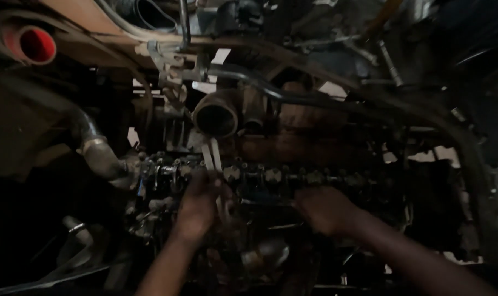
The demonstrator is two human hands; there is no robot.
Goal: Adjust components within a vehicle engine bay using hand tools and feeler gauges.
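Far left, a red-lined open hose end (36,45) sits at the top corner, with a dark rubber hose and its metal clamp (98,147) running down toward the engine. Light is poor, so details are rough.

Left hand (197,205) is closed around two pale flat metal strips (211,157); they stick up out of my fist just below the big round open pipe mouth (216,117). Look like thin blades, but too blurred to call. Fingers wrapped tight, nothing else in that hand that I can see.

Strips sit right over the row of rocker parts (271,176) along the top of the exposed engine.

Right hand (325,209) lies on the engine further along, fingers curled down onto the metal. Can't tell if it holds anything; too dark.

Risks as I judge them: strips are thin and could slip from my fist and drop into the open engine. Dim light plus motion blur means I could seat them in the wrong gap. Oily surfaces make a right-hand slip likely.
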